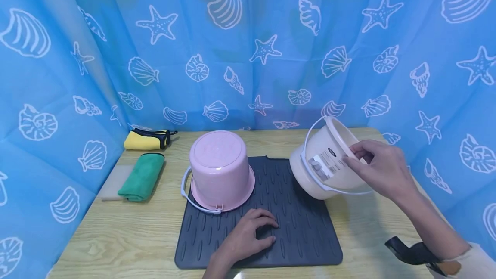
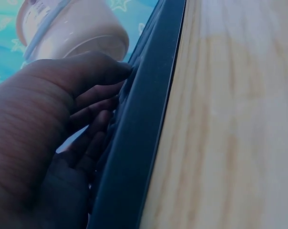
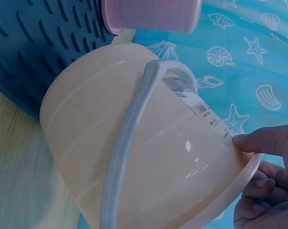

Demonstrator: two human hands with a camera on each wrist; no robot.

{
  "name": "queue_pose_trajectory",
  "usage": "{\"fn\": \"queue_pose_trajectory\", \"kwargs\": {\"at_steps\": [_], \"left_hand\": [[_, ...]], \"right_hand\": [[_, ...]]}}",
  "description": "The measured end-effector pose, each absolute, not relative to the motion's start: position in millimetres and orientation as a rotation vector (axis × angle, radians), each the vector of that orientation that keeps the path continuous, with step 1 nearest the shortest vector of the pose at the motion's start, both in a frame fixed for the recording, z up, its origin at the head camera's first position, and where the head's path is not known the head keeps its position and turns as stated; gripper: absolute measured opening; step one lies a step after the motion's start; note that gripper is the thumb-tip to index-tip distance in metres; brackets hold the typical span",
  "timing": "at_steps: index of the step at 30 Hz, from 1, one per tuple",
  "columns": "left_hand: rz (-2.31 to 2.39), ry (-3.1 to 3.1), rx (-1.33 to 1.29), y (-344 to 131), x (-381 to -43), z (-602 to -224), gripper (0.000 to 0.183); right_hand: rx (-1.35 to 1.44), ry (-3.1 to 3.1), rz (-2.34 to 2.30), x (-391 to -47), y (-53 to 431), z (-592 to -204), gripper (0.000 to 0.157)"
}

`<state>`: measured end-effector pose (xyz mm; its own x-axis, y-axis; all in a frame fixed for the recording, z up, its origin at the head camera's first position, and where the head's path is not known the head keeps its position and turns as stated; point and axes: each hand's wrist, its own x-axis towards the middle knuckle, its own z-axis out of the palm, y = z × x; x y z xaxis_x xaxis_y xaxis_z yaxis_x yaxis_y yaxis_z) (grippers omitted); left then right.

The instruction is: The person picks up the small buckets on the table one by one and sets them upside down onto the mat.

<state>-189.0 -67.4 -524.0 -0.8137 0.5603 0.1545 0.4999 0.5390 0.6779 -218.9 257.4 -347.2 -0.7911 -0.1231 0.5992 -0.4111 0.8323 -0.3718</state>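
My right hand (image 1: 381, 167) pinches the rim of a cream bucket (image 3: 134, 138), thumb on the outer wall and fingers inside. The bucket is tilted, its mouth turned toward the right, and its grey handle (image 3: 129, 129) hangs across the side with the label. In the head view its base overlaps the right part of a dark ridged mat (image 1: 286, 244). My left hand (image 1: 249, 234) rests on the front of that mat, fingers loosely bent and holding nothing. Upside down on the mat's back left stands a pink bucket (image 1: 221, 175), its pale handle lying toward the front left.
At the left of the wooden table (image 1: 128, 240) lie a folded green cloth (image 1: 143, 176), partly over a whitish flat block (image 1: 114, 182), and a yellow cloth (image 1: 143, 140) with black edging. A blue shell-patterned curtain (image 1: 248, 55) closes off the back and both sides.
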Motion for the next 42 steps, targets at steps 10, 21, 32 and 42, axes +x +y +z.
{"fn": "queue_pose_trajectory", "kwargs": {"at_steps": [10,21,32,42], "left_hand": [[1.33,2.618,0.915,-64.1,-192.0,-519.8,0.026],[1.644,2.601,0.837,-57.1,-212.4,-499.7,0.034],[1.811,2.592,0.782,-38.1,-232.3,-475.3,0.066],[1.926,2.555,0.709,-27.3,-258.0,-448.0,0.087]], "right_hand": [[0.249,-2.436,0.81,-222.5,255.4,-347.5,0.021],[0.066,-2.435,1.015,-222.5,254.7,-349.3,0.03],[-0.024,-2.338,1.203,-223.5,256.5,-353.3,0.034],[-0.154,-2.308,1.373,-226.0,260.8,-359.5,0.038]]}}
